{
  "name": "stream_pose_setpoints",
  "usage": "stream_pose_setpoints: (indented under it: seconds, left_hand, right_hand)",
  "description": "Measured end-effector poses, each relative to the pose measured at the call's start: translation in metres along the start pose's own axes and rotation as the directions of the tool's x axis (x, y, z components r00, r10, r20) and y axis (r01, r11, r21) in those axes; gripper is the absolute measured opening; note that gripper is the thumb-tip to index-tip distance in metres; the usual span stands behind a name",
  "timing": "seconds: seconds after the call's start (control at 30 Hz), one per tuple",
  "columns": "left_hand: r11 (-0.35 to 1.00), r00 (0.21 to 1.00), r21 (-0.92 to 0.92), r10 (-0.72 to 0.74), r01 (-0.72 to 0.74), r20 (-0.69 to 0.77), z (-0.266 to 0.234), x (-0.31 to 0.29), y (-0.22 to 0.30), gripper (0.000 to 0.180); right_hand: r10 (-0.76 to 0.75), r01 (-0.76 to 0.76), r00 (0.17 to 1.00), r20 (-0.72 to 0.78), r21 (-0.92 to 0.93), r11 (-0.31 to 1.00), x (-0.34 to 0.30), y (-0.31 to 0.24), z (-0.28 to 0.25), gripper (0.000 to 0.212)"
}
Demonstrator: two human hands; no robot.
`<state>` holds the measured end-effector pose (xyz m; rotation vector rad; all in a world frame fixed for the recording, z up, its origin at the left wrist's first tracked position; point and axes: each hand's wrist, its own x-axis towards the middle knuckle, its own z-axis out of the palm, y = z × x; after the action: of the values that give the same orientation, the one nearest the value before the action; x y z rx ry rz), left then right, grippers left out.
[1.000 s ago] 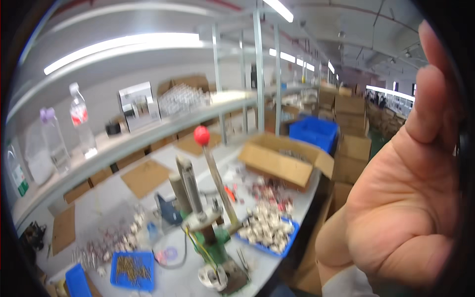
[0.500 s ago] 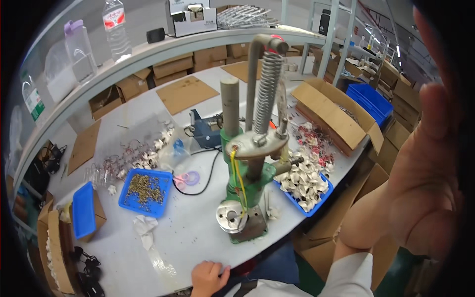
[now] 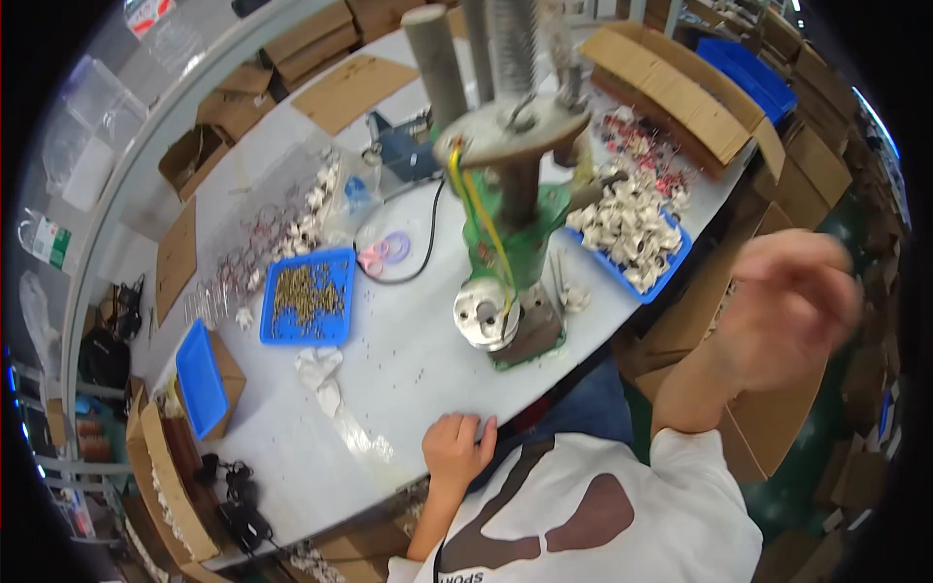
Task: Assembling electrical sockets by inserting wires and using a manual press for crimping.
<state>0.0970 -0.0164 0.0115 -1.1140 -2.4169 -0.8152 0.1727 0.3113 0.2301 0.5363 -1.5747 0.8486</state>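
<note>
My left hand (image 3: 457, 449) rests on the front edge of the white table (image 3: 408, 335), thumb apart from the loosely bent fingers, with nothing in it. Up at the right, beyond the table edge, my right hand (image 3: 792, 311) is raised; motion smears its bent fingers, and I see no object in it. Between the hands and farther off stands a green press (image 3: 520, 223) with a steel spring column. Yellow wires (image 3: 483, 228) hang down its front beside a round metal fixture (image 3: 486, 313). The press's top is cut off by the frame.
Left of the press is a blue tray (image 3: 306, 335) of small brass-coloured parts. White parts (image 3: 632, 228) fill another blue tray (image 3: 646, 294) at the right. Pink-handled scissors (image 3: 374, 257), crumpled white material (image 3: 319, 377) and cardboard boxes (image 3: 671, 87) lie around.
The view has tilted downward, bringing my shirt into sight. My right hand has moved away from close to the camera and appears smaller. My left hand stays at the table edge.
</note>
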Motion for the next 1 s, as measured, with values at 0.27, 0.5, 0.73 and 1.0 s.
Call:
stream_pose_setpoints:
  seconds: [0.27,0.5,0.73,1.0]
  left_hand:
    - [0.999,0.998,-0.012,-0.051,0.051,0.039,-0.001,0.001,-0.007,0.020]
    - [0.916,0.972,-0.329,-0.198,0.228,0.123,-0.006,0.012,-0.004,0.017]
    - [0.776,0.994,-0.622,-0.063,0.102,0.085,-0.002,0.054,0.024,0.024]
    - [0.749,1.000,-0.662,-0.002,-0.006,-0.012,0.008,0.082,0.039,0.041]
  right_hand:
    - [0.795,-0.583,0.568,0.212,-0.577,0.571,-0.163,0.043,0.055,0.030]
    - [0.858,-0.704,0.468,0.211,-0.498,0.506,-0.202,0.058,0.036,0.037]
    - [0.970,-0.858,0.080,0.230,0.511,-0.050,-0.186,0.008,0.051,0.031]
    - [0.875,-0.782,-0.046,0.482,0.528,-0.332,-0.175,-0.037,0.090,0.033]
